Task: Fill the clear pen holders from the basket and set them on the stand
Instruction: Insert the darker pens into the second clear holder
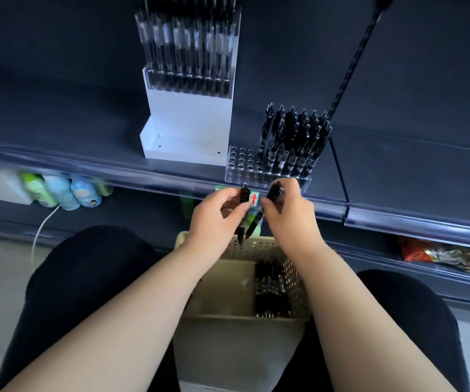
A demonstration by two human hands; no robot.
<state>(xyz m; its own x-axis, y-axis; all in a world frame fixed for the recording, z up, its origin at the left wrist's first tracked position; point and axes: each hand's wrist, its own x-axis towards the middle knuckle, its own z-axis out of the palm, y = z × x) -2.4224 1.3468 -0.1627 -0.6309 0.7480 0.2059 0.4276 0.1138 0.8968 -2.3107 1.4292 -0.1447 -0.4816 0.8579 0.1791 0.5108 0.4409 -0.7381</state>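
Clear pen holder (245, 168): placed on the front edge of the shelf (115, 162), just right of the stand. Its long axis is laid left to right along the shelf edge, with the hole openings facing up.
Loaded pens (293, 140): seated upright in the right-hand part of the holder, clicker ends up, leaning slightly to the right. Rows of open holes are seen in the left-hand part.
Left hand (214, 219): held above the basket, just below the holder. Fingers and thumb are curled round one black pen.
Left-hand pen (244, 195): long axis near vertical in view. The clicker end is pointed up toward the shelf, the tip down toward the basket.
Right hand (290, 213): held just beside the left hand, fingers closed round a second black pen.
Right-hand pen (274, 191): long axis set obliquely. The upper end is directed up and right toward the holder, the tip down and left, close to the tip of the left-hand pen. Whether the two pens touch cannot be told.
Basket (245, 247): beige and perforated, positioned between the knees, below both hands.
Basket pens (270, 290): stacked along the right side, long axes running away from the person.
Stand (188, 117): white and stepped, set on the shelf. A filled holder (188, 80) is carried on its upper tier, pens upright.
Lower shelf: bottles (67, 190) are stored at the left, packets (440, 254) at the right.
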